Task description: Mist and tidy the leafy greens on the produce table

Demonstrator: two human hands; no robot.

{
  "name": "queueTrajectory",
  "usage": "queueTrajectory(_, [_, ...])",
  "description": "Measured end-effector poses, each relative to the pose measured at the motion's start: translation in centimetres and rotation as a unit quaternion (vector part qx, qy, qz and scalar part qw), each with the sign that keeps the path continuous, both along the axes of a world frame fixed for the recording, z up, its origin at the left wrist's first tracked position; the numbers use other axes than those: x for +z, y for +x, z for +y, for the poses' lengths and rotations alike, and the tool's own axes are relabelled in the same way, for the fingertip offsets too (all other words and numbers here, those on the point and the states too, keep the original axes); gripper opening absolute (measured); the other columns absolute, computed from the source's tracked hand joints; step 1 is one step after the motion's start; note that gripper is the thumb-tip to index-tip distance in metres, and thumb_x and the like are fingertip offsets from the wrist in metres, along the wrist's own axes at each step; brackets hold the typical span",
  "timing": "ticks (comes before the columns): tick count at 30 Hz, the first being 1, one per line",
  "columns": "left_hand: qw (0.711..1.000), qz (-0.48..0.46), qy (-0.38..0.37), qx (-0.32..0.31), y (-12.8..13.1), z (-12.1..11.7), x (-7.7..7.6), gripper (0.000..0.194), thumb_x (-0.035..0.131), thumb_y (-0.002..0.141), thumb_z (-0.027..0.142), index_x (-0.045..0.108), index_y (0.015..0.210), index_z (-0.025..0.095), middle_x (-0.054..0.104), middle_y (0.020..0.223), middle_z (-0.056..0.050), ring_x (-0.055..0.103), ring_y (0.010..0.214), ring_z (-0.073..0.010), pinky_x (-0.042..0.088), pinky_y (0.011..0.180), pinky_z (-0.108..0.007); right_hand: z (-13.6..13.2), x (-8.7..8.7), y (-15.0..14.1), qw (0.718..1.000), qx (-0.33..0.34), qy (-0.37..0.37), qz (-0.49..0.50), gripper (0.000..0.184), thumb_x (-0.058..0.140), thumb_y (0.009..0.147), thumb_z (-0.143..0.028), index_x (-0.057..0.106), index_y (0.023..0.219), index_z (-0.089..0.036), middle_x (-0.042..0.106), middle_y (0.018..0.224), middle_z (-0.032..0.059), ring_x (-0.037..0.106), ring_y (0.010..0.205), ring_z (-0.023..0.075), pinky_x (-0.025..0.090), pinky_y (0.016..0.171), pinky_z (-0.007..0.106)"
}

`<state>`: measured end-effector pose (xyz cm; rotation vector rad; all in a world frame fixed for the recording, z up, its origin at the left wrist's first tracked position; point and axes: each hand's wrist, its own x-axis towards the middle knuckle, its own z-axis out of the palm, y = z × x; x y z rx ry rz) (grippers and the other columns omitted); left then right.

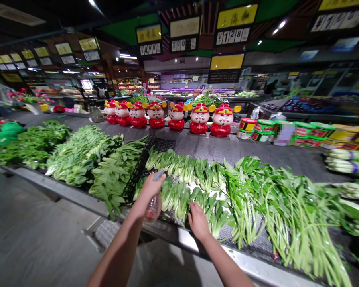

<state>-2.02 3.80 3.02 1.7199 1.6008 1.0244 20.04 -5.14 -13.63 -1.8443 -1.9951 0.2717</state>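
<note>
My left hand (151, 186) is closed around a clear spray bottle (153, 208) with a grey top, held over the left end of the bok choy. Reddish colour shows low in the bottle. My right hand (198, 221) reaches to the front row of bok choy (179, 199), its fingers slightly bent and apart, at the leaves near the shelf's front edge. Whether the fingertips press on a leaf is hard to see. Behind lies a second row of bok choy (194, 169). Both rows rest on a wet, dark mesh surface.
Long-stemmed greens (299, 203) lie to the right, leafy greens (77, 155) to the left past a black plastic crate (136, 171). Red figurine jars (200, 118) and stacked tubs (263, 129) line the back. A metal rail (242, 259) edges the shelf. Price signs (233, 26) hang overhead.
</note>
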Motion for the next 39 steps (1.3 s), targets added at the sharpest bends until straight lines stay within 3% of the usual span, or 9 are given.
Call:
queueTrajectory(6, [0.999, -0.007, -0.031, -0.001, -0.6, 1.6, -0.5, 0.030, 0.057, 0.083, 0.040, 0.074, 0.086, 0.015, 0.064, 0.063, 0.000, 0.055, 0.054, -0.0131, 0.042, 0.053, -0.025, 0.6, -1.2, -2.2, 0.999, -0.028, -0.017, -0.013, 0.047, 0.034, 0.095, -0.020, 0.055, 0.137, -0.014, 0.053, 0.144, 0.0125, 0.044, 0.138, 0.0263, 0.029, 0.118, 0.042])
queueTrajectory(15, [0.997, 0.067, -0.039, 0.008, -1.5, 3.2, 0.1, 0.024, 0.058, 0.084, 0.033, 0.070, 0.072, 0.016, 0.065, 0.063, -0.001, 0.058, 0.058, -0.0141, 0.038, 0.055, -0.024, 0.5, -1.6, -2.0, 0.999, -0.037, -0.019, 0.005, 0.048, 0.037, 0.094, -0.020, 0.055, 0.137, -0.009, 0.051, 0.145, 0.0148, 0.042, 0.139, 0.0264, 0.028, 0.119, 0.039])
queueTrajectory(22, [0.999, 0.040, -0.011, -0.021, -2.6, 3.8, 0.5, 0.024, 0.059, 0.084, 0.032, 0.074, 0.090, 0.014, 0.069, 0.071, -0.003, 0.062, 0.067, -0.0159, 0.042, 0.059, -0.023, 0.3, -2.0, -1.9, 0.999, -0.040, -0.002, -0.003, 0.048, 0.036, 0.094, -0.020, 0.056, 0.136, -0.010, 0.052, 0.144, 0.0135, 0.044, 0.138, 0.0255, 0.028, 0.119, 0.039])
queueTrajectory(31, [0.997, 0.069, -0.033, -0.015, -3.5, 4.1, -0.8, 0.025, 0.060, 0.084, 0.035, 0.073, 0.075, 0.016, 0.066, 0.062, -0.002, 0.061, 0.061, -0.0158, 0.040, 0.057, -0.024, 0.3, -2.4, -1.7, 0.998, -0.049, 0.023, -0.010, 0.046, 0.037, 0.094, -0.020, 0.058, 0.134, -0.011, 0.054, 0.142, 0.0143, 0.046, 0.136, 0.0261, 0.032, 0.118, 0.041])
queueTrajectory(39, [0.998, 0.058, 0.008, -0.009, -5.7, 3.8, 0.1, 0.028, 0.056, 0.087, 0.036, 0.074, 0.088, 0.016, 0.070, 0.073, -0.004, 0.063, 0.066, -0.0170, 0.043, 0.060, -0.024, 0.4, -2.8, -1.6, 0.997, -0.062, 0.048, -0.019, 0.045, 0.038, 0.092, -0.019, 0.059, 0.131, -0.012, 0.057, 0.139, 0.0148, 0.049, 0.133, 0.0270, 0.035, 0.116, 0.043])
